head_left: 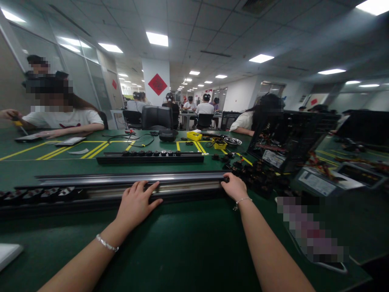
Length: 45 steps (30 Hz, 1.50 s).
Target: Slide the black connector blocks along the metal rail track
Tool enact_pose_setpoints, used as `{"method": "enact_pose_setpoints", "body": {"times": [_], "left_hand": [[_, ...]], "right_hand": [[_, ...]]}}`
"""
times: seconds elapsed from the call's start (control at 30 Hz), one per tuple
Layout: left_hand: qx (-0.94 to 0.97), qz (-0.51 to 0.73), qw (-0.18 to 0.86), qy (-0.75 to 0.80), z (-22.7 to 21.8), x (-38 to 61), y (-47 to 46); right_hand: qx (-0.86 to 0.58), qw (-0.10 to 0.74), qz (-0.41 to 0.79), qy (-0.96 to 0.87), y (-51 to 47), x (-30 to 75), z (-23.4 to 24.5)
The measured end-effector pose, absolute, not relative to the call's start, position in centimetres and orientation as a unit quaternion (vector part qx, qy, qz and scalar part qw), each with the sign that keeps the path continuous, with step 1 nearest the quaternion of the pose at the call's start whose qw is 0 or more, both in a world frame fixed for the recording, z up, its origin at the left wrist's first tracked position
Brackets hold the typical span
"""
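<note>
My left hand (136, 203) lies across the near black track rail (185, 194), fingers apart and touching it, gripping nothing. At the rail's right end, my right hand (234, 187) pinches a small dark part (226, 179) between thumb and index finger; its exact kind is too small to make out. Several black lamp-like units with shiny faces (65, 192) sit in the left stretch of the near rail. Just behind it runs a second long rail (121, 177) with a bare metallic channel. A shorter rail (146, 159), farther back, carries a row of similar black units.
To the right, a heap of black parts (258, 176) lies near an open computer case (291, 142) and a power supply unit (317, 180). Yellow trays (193, 136) and cables (146, 140) are farther back. A co-worker (67, 117) sits at the far left, another (243, 121) behind the case.
</note>
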<state>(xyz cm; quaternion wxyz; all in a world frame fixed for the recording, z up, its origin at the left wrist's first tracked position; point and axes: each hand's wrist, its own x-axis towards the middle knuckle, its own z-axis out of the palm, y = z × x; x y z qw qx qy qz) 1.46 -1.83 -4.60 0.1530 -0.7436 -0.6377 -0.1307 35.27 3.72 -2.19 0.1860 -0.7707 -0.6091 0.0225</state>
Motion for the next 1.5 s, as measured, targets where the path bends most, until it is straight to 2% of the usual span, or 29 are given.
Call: {"method": "enact_pose_setpoints", "body": {"times": [0.43, 0.67, 1.5], "left_hand": [[-0.745, -0.137, 0.139, -0.638, -4.4, 1.5, -1.9], [-0.744, -0.134, 0.145, -0.639, -4.5, 1.5, -1.8], [-0.746, -0.129, 0.147, -0.636, -4.7, 1.5, -1.7]], "right_hand": [[-0.78, 0.192, 0.039, -0.594, 4.0, 36.2, -2.6], [-0.8, 0.197, 0.087, -0.56, 4.3, 37.7, -3.4], [-0.77, 0.238, 0.043, -0.591, 4.7, 38.5, -4.3]]}}
